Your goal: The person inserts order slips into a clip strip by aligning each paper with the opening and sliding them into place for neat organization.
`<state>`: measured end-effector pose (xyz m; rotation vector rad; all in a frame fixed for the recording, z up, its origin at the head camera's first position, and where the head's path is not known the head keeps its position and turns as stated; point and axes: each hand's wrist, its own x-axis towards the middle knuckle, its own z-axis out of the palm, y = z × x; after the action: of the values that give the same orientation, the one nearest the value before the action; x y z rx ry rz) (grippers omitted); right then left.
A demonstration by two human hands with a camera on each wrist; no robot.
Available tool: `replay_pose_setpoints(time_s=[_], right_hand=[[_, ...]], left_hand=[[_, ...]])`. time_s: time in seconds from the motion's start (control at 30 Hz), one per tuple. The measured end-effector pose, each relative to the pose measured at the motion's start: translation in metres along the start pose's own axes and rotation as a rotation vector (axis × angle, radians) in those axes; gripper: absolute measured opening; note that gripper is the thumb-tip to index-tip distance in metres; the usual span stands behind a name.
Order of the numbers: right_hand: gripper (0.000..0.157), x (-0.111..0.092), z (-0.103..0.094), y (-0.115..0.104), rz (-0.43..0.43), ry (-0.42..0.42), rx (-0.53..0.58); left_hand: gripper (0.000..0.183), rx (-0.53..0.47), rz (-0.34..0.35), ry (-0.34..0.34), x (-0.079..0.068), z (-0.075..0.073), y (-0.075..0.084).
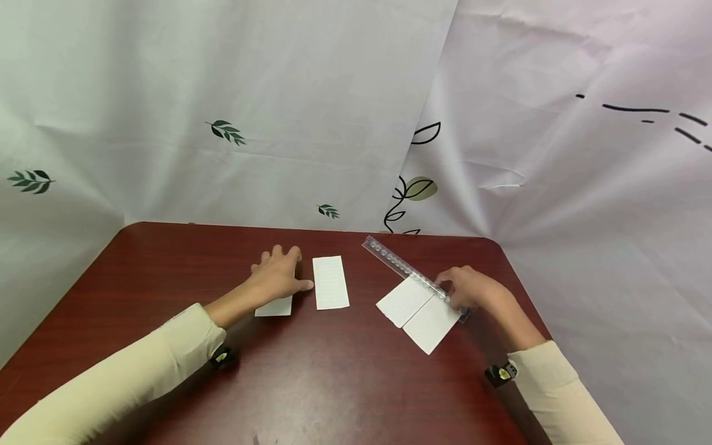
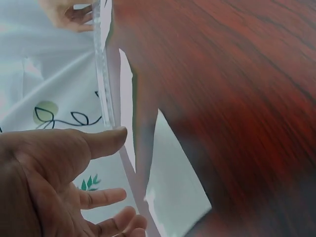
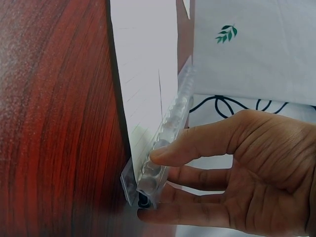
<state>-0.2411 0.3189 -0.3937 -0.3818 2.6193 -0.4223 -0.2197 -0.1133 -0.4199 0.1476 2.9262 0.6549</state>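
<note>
Leaf-printed white cloth [image 1: 267,111] behind a glossy red-brown wooden table [image 1: 311,383] in head view; on it, 2 adjoining white lined-paper rectangles [image 1: 423,317] along a clear, circle-patterned plastic strip [image 1: 408,270], 2 white paper slips [image 1: 330,283] farther left. Left wrist: left hand [image 2: 54,182] spread wide, near slips. Right wrist: right hand [image 3: 247,173] pinching strip.

Head view looks forward-down over surface [image 1: 334,377]; wrist views close, low, turned sideways, both catching plastic strip [image 3: 173,118].
</note>
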Motion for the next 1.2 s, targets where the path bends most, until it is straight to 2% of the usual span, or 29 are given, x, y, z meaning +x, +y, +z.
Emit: replay_pose_setpoints(time_s=[0.17,0.37,0.5,0.57,0.6,0.73,0.8,0.83,0.93,1.07,1.2], right_hand=[[0.070,0.000,0.001,0.003,0.000,0.000,-0.005],[0.070,0.000,0.002,0.005,0.013,-0.007,0.012],[0.071,0.000,0.002,0.006,0.015,-0.007,0.014],[0.071,0.000,0.002,0.005,0.009,-0.005,0.015],[0.071,0.000,0.002,0.005,0.010,-0.005,0.016],[0.072,-0.001,0.001,0.004,0.007,-0.006,0.022],[0.072,-0.001,0.000,0.004,0.009,-0.007,0.025],[0.072,-0.001,0.000,0.004,0.010,-0.006,0.026],[0.073,0.000,-0.001,0.004,0.011,-0.004,0.028],[0.073,0.002,0.000,0.004,0.008,-0.003,0.027],[0.073,0.002,0.001,0.005,0.006,-0.002,0.028]], left_hand=[[0.077,0.011,-0.025,-0.032,-0.003,-0.006,-0.012],[0.094,0.032,-0.087,-0.084,-0.006,-0.012,-0.022],[0.106,0.061,-0.115,-0.124,-0.002,-0.018,-0.029],[0.114,0.072,-0.112,-0.119,0.009,-0.013,-0.043],[0.114,0.072,-0.116,-0.122,0.011,-0.014,-0.045],[0.130,0.086,-0.099,-0.099,0.050,0.008,-0.089],[0.132,0.082,-0.106,-0.108,0.062,0.012,-0.101],[0.136,0.082,-0.103,-0.108,0.072,0.018,-0.113],[0.139,0.068,-0.114,-0.131,0.075,0.014,-0.117],[0.153,0.054,-0.131,-0.170,0.076,0.009,-0.119],[0.160,0.025,-0.134,-0.176,0.074,0.005,-0.118]])
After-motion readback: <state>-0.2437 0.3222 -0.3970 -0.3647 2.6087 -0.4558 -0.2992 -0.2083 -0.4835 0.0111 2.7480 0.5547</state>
